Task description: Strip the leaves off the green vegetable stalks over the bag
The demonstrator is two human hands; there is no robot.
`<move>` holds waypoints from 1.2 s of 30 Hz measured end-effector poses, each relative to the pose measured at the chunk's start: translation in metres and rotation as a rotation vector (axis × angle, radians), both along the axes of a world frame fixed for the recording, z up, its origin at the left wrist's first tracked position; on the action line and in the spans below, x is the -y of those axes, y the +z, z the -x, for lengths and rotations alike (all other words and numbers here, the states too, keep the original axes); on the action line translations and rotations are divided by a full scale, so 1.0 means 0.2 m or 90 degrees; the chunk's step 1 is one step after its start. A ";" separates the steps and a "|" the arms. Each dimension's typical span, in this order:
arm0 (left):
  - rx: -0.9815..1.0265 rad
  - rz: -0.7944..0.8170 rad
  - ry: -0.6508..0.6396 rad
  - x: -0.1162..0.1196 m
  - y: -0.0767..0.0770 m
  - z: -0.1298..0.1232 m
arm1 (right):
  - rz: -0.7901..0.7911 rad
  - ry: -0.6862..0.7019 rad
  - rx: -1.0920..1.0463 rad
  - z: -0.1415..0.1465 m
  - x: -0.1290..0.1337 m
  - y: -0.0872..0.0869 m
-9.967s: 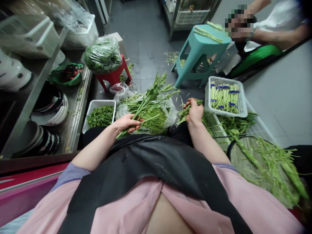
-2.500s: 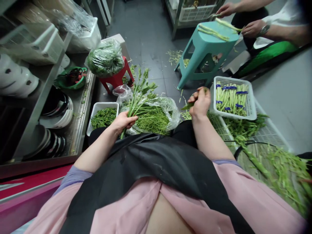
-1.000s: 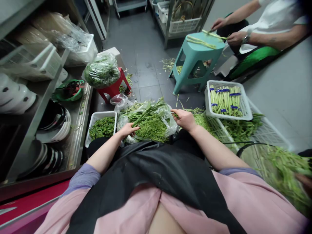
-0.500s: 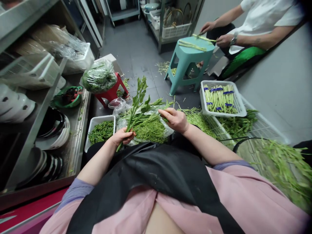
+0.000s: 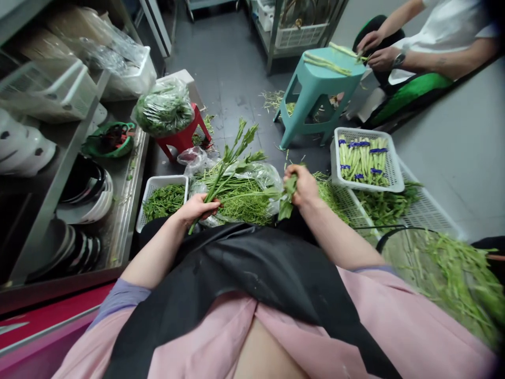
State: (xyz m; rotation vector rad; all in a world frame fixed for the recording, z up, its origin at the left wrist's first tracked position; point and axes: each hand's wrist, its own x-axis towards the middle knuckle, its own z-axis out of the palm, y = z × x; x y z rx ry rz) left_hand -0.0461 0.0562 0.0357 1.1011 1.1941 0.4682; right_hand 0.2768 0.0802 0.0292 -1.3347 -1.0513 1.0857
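The scene is viewed by one head-worn camera, facing forward and down: the black apron (image 5: 244,268) is shown nearer than the left hand (image 5: 200,206) and right hand (image 5: 303,185), the floor (image 5: 221,79) farther beyond them.

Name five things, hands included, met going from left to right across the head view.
Green bowl, tub of greens, left hand, right hand, bundled stalks.

The bundle of slim green stalks (image 5: 225,167) is held in the left hand (image 5: 200,207); it slants, with bare ends at near left and leafy tips toward far right. The green leaves (image 5: 287,199) at the right hand (image 5: 303,185) are broad and hang downward.
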 end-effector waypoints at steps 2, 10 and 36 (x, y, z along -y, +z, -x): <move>-0.027 -0.010 0.012 0.01 0.00 -0.01 | -0.012 -0.137 -0.110 -0.03 -0.01 0.03; -0.124 -0.088 -0.059 -0.02 0.09 -0.07 | 0.029 0.500 0.352 0.12 -0.01 0.22; -0.208 -0.253 -0.012 -0.01 0.04 -0.17 | 0.224 -0.139 -0.261 0.10 -0.07 -0.14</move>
